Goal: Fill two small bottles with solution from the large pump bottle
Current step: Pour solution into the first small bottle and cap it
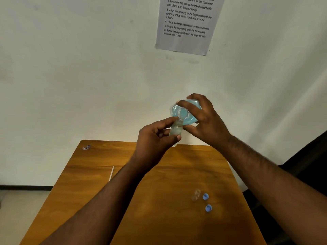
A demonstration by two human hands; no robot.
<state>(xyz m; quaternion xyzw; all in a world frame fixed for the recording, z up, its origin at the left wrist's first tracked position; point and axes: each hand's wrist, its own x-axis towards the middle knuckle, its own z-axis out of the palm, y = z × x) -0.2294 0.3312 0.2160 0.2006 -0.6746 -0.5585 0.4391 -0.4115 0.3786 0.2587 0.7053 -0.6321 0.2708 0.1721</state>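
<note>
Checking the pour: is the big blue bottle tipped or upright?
Tipped: the big blue bottle, gripped by the right hand, leans its mouth onto the small bottle held in the left hand.

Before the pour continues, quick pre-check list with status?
1. Large bottle gripped by right hand and tilted toward the small one: ok.
2. Small bottle held by left hand, mouth at the large bottle's opening: ok.
3. Small bottle's fill level: cannot tell.
4. Second small bottle on the table, uncapped: ok.
5. Two blue caps on the table beside it: ok.
6. Drips or spill: cannot tell.
</note>
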